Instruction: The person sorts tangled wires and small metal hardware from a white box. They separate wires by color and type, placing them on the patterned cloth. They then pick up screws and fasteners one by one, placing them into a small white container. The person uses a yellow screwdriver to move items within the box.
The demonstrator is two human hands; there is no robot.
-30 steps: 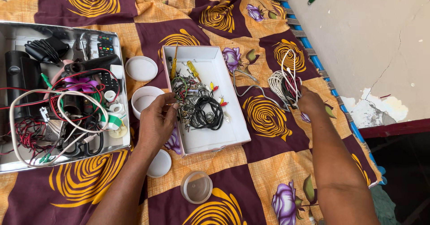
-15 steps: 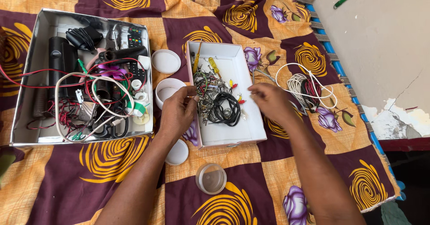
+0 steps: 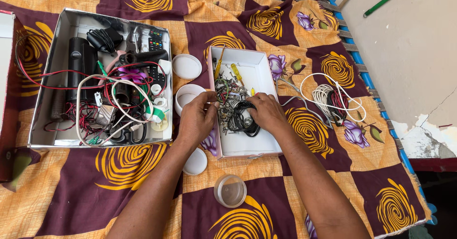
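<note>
Both hands sort the black cable tangle (image 3: 243, 120) in the white box (image 3: 259, 72), left hand (image 3: 197, 120) seemingly pinching something small, right hand (image 3: 266, 115) spread loosely; teasing pieces apart needs care.

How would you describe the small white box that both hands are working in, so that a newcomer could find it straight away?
On the maroon and orange patterned cloth, look right of the large silver tray crammed with wires. The small white box lies between the left hand and right hand. Unlike the tray, it is narrow, with a bare white lower half.
</note>
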